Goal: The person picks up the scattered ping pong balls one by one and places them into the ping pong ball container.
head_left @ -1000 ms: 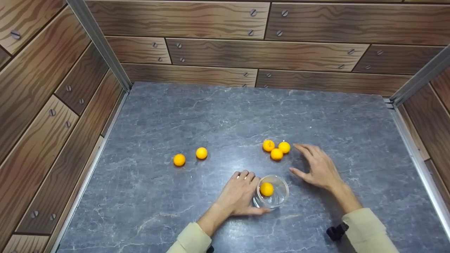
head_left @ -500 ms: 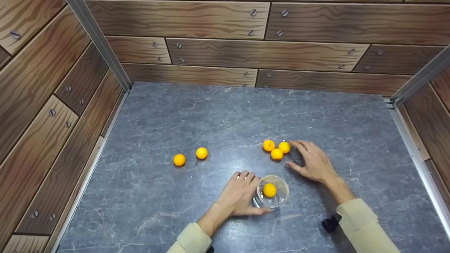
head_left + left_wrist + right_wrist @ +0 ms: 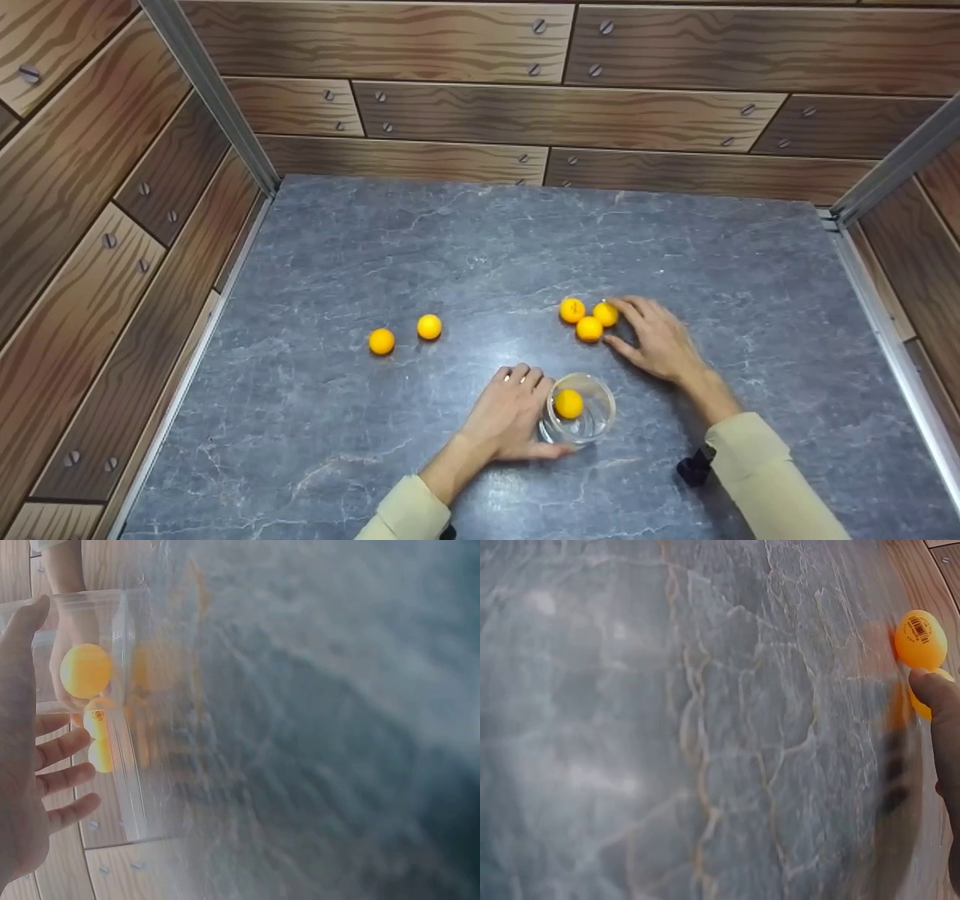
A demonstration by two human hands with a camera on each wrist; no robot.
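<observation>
My left hand [image 3: 504, 416] holds a clear plastic cup [image 3: 611, 420] from its left side, thumb along the near wall. Inside the cup lies one orange table tennis ball [image 3: 568, 403]. In the left wrist view the thumb overlaps the cup wall and the fingers curve loosely beside it. My right hand [image 3: 660, 341] is spread at a cluster of three orange balls. Its index fingertip is right at the rightmost ball [image 3: 604, 315], the thumb tip just below it. The front ball [image 3: 589, 329] and the printed left ball [image 3: 572, 310] sit against that one.
Two more orange balls, one nearer [image 3: 381, 342] and one farther [image 3: 429, 327], lie apart to the left on the grey marbled tabletop [image 3: 450, 247]. Wood-patterned walls [image 3: 465, 112] enclose the table at the back and both sides.
My right hand has moved left and slightly away from me, up to the rightmost ball of the cluster. The ball in the cup has rolled a little. The left hand has stayed in place.
</observation>
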